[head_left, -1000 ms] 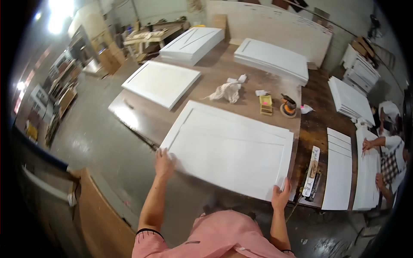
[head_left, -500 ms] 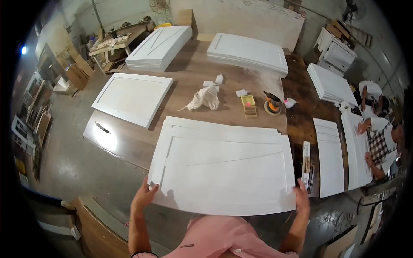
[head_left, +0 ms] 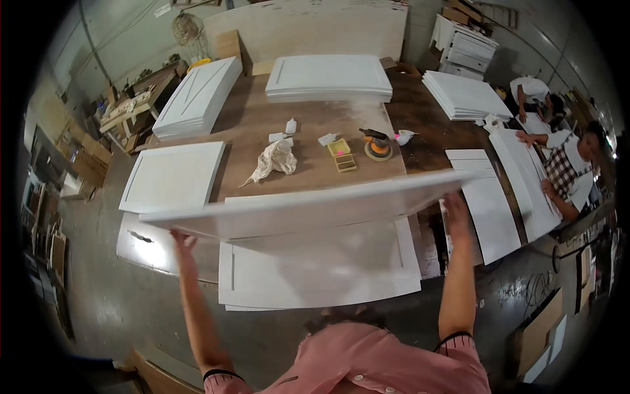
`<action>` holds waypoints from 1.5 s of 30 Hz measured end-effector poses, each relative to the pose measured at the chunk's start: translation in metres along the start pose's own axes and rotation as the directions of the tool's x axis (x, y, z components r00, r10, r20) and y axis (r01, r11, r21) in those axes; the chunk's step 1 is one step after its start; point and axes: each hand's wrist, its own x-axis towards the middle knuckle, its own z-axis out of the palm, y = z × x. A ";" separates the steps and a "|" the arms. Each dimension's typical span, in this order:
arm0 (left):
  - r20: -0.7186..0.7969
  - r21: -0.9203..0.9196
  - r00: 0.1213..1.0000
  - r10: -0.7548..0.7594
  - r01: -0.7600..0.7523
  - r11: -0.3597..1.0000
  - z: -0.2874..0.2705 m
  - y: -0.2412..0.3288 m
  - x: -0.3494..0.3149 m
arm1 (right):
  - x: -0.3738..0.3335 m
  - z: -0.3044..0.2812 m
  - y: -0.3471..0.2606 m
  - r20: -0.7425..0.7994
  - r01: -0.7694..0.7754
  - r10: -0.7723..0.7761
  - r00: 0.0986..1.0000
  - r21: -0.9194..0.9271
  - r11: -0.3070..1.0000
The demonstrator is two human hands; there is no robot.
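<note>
- White framed cabinet panel (head_left: 308, 213): held up, tilted and motion-blurred, above a second framed panel (head_left: 321, 269) at the near edge of the workbench (head_left: 246, 118).
- Handling: I judge that so long a board wants even support at both ends, with its lower edge kept clear of the white face beneath (a scuff would show).
- Left hand (head_left: 184, 246): fingers curled at the near edge by the left end, partly closed on it; forearm angled up and outward.
- Right hand (head_left: 455, 211): at the right end, forearm nearly upright; fingers blurred, so I cannot tell how firmly they close, or on what.
- Beyond: I note a crumpled cloth (head_left: 277, 161) and an orbital sander (head_left: 378, 148), both well apart from the hands.
</note>
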 end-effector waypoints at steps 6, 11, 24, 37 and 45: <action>0.015 0.080 0.949 -0.316 0.314 0.946 0.055 0.017 0.008 | 0.010 0.081 -0.016 -0.145 -0.020 0.001 0.989 -0.127 0.992; 0.029 0.313 0.827 -0.561 0.526 0.791 0.059 -0.014 -0.037 | -0.033 0.052 0.008 -0.224 -0.250 0.199 0.954 -0.232 0.940; 0.292 0.551 0.947 0.134 -0.282 0.786 0.151 -0.026 -0.097 | -0.021 -0.046 0.070 -0.213 -0.066 -0.289 0.934 -0.893 0.445; 0.808 0.397 0.586 0.068 -0.625 0.672 0.392 -0.002 -0.271 | -0.114 0.082 0.021 0.126 0.065 0.057 0.990 -0.787 0.614; 0.794 0.442 0.605 0.057 -0.640 0.628 0.413 0.003 -0.272 | -0.051 0.067 0.056 0.184 0.182 -0.048 0.982 -0.845 0.503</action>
